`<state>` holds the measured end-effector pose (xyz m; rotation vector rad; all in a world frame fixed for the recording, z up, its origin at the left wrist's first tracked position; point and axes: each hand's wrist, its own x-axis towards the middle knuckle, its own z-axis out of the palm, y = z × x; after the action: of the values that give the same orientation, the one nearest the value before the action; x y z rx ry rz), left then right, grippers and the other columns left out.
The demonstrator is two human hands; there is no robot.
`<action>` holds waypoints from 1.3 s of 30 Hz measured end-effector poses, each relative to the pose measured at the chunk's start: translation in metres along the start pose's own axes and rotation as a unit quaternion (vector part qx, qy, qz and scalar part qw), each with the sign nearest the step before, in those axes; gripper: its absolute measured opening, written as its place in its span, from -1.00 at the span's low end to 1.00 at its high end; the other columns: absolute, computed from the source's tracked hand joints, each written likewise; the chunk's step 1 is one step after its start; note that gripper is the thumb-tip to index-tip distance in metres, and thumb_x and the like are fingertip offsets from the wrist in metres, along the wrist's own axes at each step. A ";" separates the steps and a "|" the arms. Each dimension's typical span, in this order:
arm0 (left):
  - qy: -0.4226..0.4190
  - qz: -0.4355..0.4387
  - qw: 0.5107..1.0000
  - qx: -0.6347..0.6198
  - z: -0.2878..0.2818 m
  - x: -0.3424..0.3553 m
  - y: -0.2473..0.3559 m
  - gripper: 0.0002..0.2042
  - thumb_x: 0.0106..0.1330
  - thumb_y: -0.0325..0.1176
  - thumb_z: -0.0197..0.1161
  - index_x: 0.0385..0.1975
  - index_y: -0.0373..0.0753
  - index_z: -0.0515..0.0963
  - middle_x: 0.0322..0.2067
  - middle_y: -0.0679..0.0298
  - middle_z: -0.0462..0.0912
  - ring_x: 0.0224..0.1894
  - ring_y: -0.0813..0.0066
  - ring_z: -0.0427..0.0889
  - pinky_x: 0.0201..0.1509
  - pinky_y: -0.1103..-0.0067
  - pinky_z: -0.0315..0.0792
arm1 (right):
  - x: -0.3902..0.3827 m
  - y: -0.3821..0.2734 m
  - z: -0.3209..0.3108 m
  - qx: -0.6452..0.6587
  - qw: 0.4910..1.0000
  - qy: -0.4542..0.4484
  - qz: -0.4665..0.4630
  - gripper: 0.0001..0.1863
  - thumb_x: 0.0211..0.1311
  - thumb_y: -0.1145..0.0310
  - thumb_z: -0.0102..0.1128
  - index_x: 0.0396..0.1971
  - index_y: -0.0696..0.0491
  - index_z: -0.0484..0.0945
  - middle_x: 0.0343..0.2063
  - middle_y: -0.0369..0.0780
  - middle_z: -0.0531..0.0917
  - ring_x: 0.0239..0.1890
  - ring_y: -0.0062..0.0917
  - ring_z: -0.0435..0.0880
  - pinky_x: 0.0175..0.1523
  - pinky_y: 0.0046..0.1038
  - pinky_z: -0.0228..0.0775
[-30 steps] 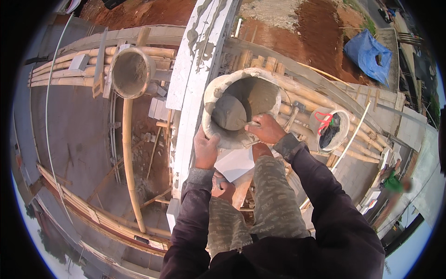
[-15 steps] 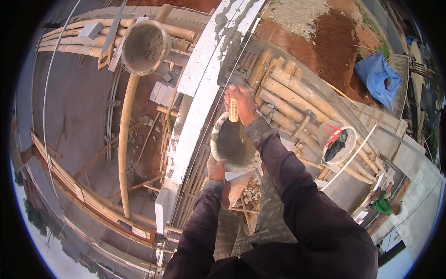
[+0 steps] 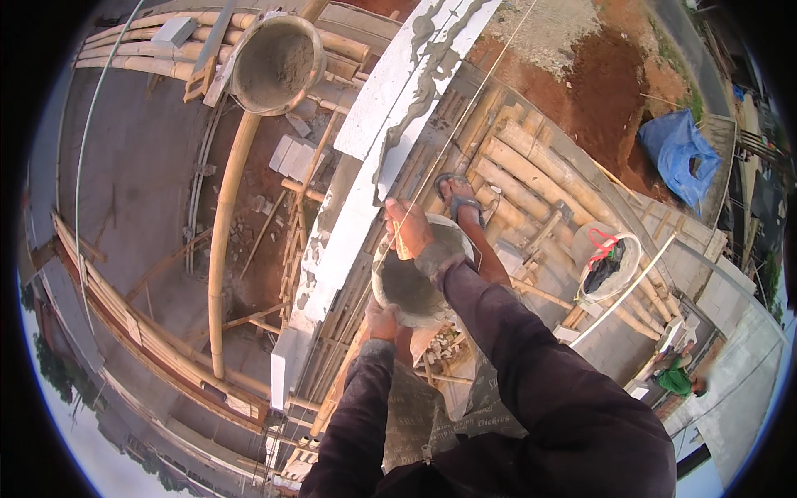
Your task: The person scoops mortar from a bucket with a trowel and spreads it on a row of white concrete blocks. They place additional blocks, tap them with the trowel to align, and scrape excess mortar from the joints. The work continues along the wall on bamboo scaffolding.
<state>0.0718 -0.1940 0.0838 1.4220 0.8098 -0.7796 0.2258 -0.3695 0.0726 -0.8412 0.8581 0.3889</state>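
My right hand (image 3: 413, 230) is wrapped round the wooden handle (image 3: 403, 246) of a trowel, beside the wall and over the far part of a mortar bucket. The trowel's blade is hard to make out against the wall's edge. My left hand (image 3: 383, 321) grips the near left rim of the round bucket (image 3: 378, 282), which has wet grey mortar (image 3: 408, 287) inside. Left of the bucket runs a white block wall (image 3: 352, 217). Grey mortar (image 3: 419, 98) lies in uneven ridges along its far top.
A larger mortar tub (image 3: 317, 62) stands at the far left near a handsaw (image 3: 199, 81). Bamboo poles (image 3: 531, 158) form scaffolding on the right. A white bucket (image 3: 633, 264) holds dark material. A taut string (image 3: 477, 104) runs along the wall. A person in green (image 3: 674, 378) is at far right.
My right hand has come down and left with the trowel, nearer to the wall's edge. My left hand stays on the bucket rim. My sandalled foot now shows on the bamboo.
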 end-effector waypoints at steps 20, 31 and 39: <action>-0.015 0.004 1.000 -0.003 0.048 0.026 0.028 -0.54 0.04 -0.70 0.10 0.03 -0.44 0.54 -0.15 0.19 0.69 -0.15 0.41 0.66 -0.02 0.55 0.50 | 0.137 -0.167 -0.057 -0.271 0.917 0.187 -0.225 -0.38 0.32 -0.06 0.10 -0.15 0.34 0.60 -0.27 0.24 0.66 -0.06 0.11 0.63 0.06 -0.13 0.41; -0.109 -0.007 0.994 0.000 0.140 0.080 0.099 -0.50 0.07 -0.70 0.06 0.11 -0.41 0.48 -0.08 0.21 0.65 -0.11 0.40 0.66 0.04 0.53 0.51 | 0.034 -0.187 -0.112 -0.138 0.954 0.114 -0.241 -0.48 0.39 -0.08 0.18 -0.24 0.17 0.46 -0.67 -0.32 0.44 -0.65 -0.66 0.42 -0.54 -0.51 0.31; -0.239 0.007 0.966 0.098 0.303 0.136 0.096 -0.52 0.09 -0.71 0.06 0.08 -0.38 0.50 -0.12 0.25 0.63 -0.13 0.42 0.62 0.05 0.55 0.47 | -0.118 -0.118 -0.265 -0.436 0.819 0.359 -0.106 -0.56 0.24 0.14 0.31 -0.20 0.30 0.57 -0.41 0.04 0.70 -0.36 -0.19 0.72 -0.21 -0.28 0.53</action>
<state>0.2295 -0.4936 0.0155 1.3292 0.3554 -1.1593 0.0917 -0.6482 0.1259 -2.0098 1.2783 0.2496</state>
